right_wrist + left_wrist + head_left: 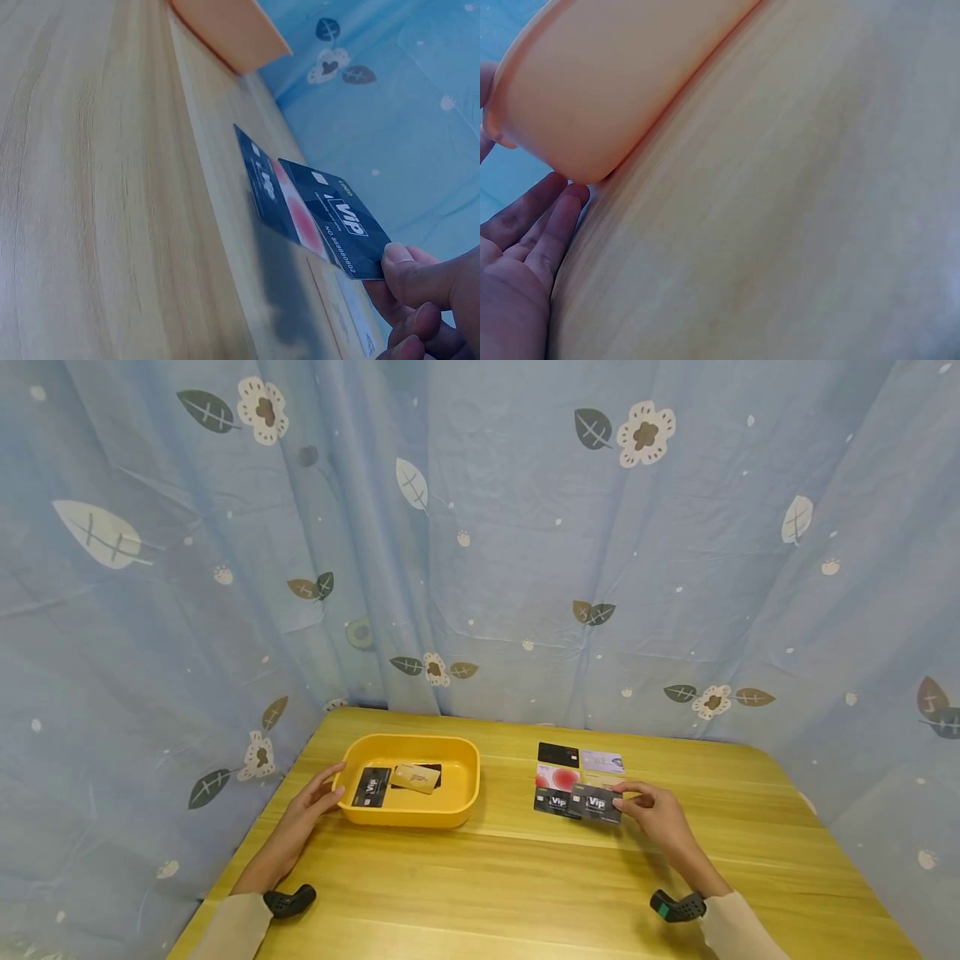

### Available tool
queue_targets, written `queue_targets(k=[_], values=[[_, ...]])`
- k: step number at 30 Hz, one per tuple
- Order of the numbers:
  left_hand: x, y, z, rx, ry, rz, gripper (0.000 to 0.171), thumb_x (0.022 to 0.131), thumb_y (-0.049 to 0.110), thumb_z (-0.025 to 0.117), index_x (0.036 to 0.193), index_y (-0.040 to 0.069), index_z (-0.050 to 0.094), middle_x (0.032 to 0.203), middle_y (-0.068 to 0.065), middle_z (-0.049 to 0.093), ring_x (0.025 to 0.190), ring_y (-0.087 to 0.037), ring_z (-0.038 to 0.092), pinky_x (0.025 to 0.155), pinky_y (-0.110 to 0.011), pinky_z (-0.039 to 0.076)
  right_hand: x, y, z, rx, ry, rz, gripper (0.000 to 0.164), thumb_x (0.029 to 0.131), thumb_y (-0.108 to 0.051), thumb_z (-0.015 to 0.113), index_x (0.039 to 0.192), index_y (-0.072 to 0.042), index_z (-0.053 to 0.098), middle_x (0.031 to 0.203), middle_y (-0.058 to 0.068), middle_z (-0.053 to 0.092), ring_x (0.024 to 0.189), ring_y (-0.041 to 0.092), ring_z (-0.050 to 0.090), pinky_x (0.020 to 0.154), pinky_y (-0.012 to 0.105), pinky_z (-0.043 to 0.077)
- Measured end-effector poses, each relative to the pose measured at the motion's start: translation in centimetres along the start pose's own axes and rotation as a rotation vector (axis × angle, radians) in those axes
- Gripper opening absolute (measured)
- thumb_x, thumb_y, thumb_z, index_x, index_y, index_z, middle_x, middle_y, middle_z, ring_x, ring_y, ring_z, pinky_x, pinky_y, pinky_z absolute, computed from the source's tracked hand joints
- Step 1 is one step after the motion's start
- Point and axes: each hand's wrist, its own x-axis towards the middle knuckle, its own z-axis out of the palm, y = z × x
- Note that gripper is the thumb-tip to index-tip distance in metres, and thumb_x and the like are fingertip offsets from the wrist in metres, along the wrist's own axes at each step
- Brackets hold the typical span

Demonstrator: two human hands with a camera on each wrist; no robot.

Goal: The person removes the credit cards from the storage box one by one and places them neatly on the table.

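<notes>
In the head view my right hand (660, 814) pinches a dark grey "Vip" card (595, 803) by its right end, thumb on top. The card is raised and tilted, overlapping another dark "Vip" card (552, 802) on the table. Behind lie a red-and-white card (557, 777), a yellowish card (600, 779) partly covered, a black card (558, 754) and a pale purple card (603, 762). My left hand (303, 814) holds the left rim of a yellow plastic basin (420, 818); in the left wrist view, its other fingers (536, 210) rest low against the wall.
Inside the basin lie a dark "Vip" card (371, 787) and a gold card (416, 778) over a black one (433, 768). The wood-grain table (480, 885) reaches back to a blue patterned curtain (517, 552), which also hangs along both sides.
</notes>
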Motion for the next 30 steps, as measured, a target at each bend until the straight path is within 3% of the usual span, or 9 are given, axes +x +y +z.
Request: queue_targets(k=[6, 14, 21, 25, 30], values=[[0.0, 0.1, 0.0, -0.001, 0.001, -0.008, 0.066, 0.106, 0.043, 0.056, 0.164, 0.024, 0.029, 0.168, -0.01, 0.02, 0.143, -0.03, 0.031, 0.11, -0.046, 0.037, 0.0, 1.0, -0.5, -0.037, 0.006, 0.019, 0.03, 0.097, -0.02, 0.074, 0.124, -0.007, 0.073, 0.104, 0.013, 0.072, 0.073, 0.02, 0.053, 0.051, 0.029, 0.039], [-0.2, 0.0, 0.0, 0.006, 0.015, -0.034, 0.067, 0.105, 0.044, 0.058, 0.163, 0.024, 0.031, 0.165, -0.012, 0.024, 0.143, -0.032, 0.031, 0.109, -0.041, 0.035, 0.4, 2.6, -0.9, -0.014, -0.008, 0.074, 0.028, 0.1, -0.013, 0.069, 0.126, -0.004, 0.07, 0.101, 0.016, 0.07, 0.052, 0.013, 0.041, 0.044, 0.027, 0.037], [-0.2, -0.2, 0.1, 0.005, 0.014, -0.022, 0.067, 0.106, 0.043, 0.057, 0.163, 0.024, 0.03, 0.167, -0.012, 0.022, 0.144, -0.033, 0.03, 0.111, -0.044, 0.034, 0.7, 3.3, -1.1, -0.022, -0.008, 0.127, 0.031, 0.1, -0.017, 0.069, 0.128, -0.003, 0.071, 0.097, 0.011, 0.065, 0.06, 0.016, 0.047, 0.049, 0.027, 0.039], [-0.1, -0.1, 0.1, 0.001, 0.019, -0.028, 0.066, 0.106, 0.044, 0.057, 0.163, 0.025, 0.031, 0.167, -0.01, 0.022, 0.142, -0.03, 0.032, 0.108, -0.039, 0.037, 0.9, 3.3, -1.2, -0.018, -0.018, 0.14, 0.032, 0.1, -0.018, 0.069, 0.128, -0.002, 0.07, 0.094, 0.009, 0.066, 0.057, 0.016, 0.045, 0.048, 0.028, 0.039], [0.1, 0.1, 0.1, 0.002, 0.019, -0.026, 0.065, 0.106, 0.043, 0.057, 0.163, 0.025, 0.031, 0.168, -0.01, 0.021, 0.142, -0.03, 0.033, 0.11, -0.043, 0.037, 1.2, 3.3, -1.2, -0.014, -0.041, 0.152, 0.034, 0.1, -0.019, 0.069, 0.128, 0.0, 0.069, 0.089, 0.007, 0.067, 0.052, 0.015, 0.041, 0.047, 0.029, 0.038]])
